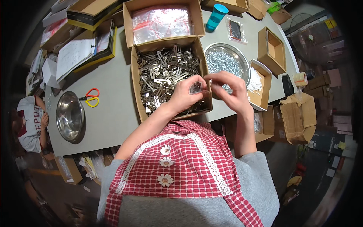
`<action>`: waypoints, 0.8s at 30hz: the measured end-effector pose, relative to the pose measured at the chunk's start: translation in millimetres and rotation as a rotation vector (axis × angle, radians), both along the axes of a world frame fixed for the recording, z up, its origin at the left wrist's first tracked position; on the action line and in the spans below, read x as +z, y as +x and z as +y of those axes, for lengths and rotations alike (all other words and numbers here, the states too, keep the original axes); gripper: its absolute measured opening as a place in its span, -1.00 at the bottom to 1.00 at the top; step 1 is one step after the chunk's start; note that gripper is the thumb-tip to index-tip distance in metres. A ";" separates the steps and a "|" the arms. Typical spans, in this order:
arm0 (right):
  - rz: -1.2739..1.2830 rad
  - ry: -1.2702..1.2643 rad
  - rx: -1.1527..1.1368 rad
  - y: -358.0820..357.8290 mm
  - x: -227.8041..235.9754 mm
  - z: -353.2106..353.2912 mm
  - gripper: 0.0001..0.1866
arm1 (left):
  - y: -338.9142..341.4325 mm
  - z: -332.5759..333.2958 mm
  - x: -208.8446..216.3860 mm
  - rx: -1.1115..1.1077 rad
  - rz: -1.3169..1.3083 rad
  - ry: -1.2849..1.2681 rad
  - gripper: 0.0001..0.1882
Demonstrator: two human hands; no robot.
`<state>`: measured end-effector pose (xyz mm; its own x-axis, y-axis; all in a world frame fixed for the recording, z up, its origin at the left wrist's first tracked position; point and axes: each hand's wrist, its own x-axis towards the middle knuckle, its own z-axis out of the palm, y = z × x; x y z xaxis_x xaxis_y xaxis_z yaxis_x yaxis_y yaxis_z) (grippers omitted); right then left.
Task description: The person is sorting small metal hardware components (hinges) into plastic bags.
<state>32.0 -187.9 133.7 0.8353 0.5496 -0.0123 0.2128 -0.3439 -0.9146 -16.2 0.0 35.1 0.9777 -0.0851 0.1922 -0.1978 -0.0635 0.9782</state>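
My left hand grips a small clear plastic bag between its thumb and fingers, above a cardboard box of flat metal clips. My right hand is beside it, its fingers curled and drawn together close to the left fingertips. Whatever may be between the right fingers is too small to make out. Just beyond the right hand, a round steel bowl holds many small silvery screws. To its right is an open box with small white plugs.
Behind the clips, another box holds clear bags with red seals. A blue cup, a phone-like device in plastic and a cardboard tray stand far right. Left are a steel bowl, scissors, papers and another person.
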 end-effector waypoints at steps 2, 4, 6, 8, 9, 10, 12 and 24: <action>-0.621 -0.105 0.300 3.2 -1.6 -1.4 -0.74 | -0.1 3.8 0.7 -0.036 0.031 0.011 -0.74; -0.636 -0.172 0.320 0.5 -5.2 4.0 -0.76 | 0.6 5.9 -0.8 -0.087 0.062 0.020 -0.75; -0.590 -0.177 0.276 4.7 -20.9 2.8 -0.80 | 1.8 5.8 -5.6 -0.026 -0.056 0.005 -0.69; -0.614 -0.143 0.222 5.7 -22.7 0.4 -0.84 | 4.0 6.6 -4.8 0.032 -0.183 -0.021 -0.66; -0.505 -0.139 0.140 4.3 -23.2 -2.1 -0.85 | 5.5 9.7 -2.5 0.071 -0.153 -0.035 -0.67; -0.395 -0.135 0.057 3.9 -24.1 -4.6 -0.86 | 5.9 12.1 0.7 0.110 -0.123 -0.050 -0.67; -0.491 -0.132 0.065 5.5 -28.0 -7.8 -0.85 | 4.7 14.0 5.4 0.107 0.004 -0.147 -0.76; -0.420 -0.094 0.016 -5.2 -42.3 21.9 -0.85 | 0.2 15.7 12.9 0.212 -0.102 0.024 -0.90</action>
<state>26.8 -166.0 91.3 0.7701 0.5749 0.2763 0.5657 -0.4154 -0.7123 -16.0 15.7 48.0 0.9498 0.1148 0.2909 -0.2749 -0.1373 0.9516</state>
